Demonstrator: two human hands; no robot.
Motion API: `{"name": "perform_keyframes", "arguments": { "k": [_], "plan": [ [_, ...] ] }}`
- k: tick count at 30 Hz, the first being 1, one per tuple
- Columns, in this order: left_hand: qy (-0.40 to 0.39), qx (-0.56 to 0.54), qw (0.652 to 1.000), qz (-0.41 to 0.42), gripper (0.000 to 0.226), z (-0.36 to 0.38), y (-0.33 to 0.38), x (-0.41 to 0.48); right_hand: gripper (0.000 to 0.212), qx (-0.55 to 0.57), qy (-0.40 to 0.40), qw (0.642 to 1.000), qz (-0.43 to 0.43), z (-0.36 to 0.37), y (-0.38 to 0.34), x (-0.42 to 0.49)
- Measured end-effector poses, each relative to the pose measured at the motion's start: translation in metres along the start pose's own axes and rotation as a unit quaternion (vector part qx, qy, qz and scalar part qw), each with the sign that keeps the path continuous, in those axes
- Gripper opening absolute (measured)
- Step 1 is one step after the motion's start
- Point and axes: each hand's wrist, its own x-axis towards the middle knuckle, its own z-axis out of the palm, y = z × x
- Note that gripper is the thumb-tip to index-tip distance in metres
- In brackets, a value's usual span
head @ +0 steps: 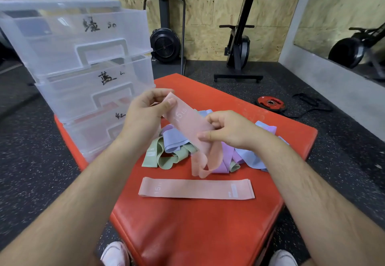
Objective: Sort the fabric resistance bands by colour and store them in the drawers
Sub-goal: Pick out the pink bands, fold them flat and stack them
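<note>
so both hands are on one pink band (pixel 188 124), held up over the red pad (pixel 187 224). left hand (pixel 145 109) pinches its top end, right hand (pixel 227 130) grips lower down, tail dangling. another pink band (pixel 195 188) lies flat nearer the pad's front edge, mixed pile (pixel 208 151) mid-pad, clear drawers (pixel 83 67) at the back left corner

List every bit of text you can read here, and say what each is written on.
"绿 50": top drawer, handwritten.
"蓝": middle drawer, handwritten; small mark beside it unreadable.
"15 LB": held pink band.
"15": flat pink band; its white patch is blurred.
Unreadable: scrawl on the third drawer; label on the green band.
</note>
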Motion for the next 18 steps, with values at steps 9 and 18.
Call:
{"name": "perform_keyframes", "arguments": {
  "k": [9,18],
  "plan": [
    [0.05,-0.015,0.999,-0.014,0.016,-0.039,-0.016,-0.004,0.022,-0.153,-0.028,0.98,0.121,-0.023,0.035,-0.029],
    [0.076,-0.012,0.996,-0.047,0.015,-0.04,-0.04,-0.024,0.017,-0.168,0.212,0.954,0.128,-0.031,0.055,-0.04]
  ]
}}
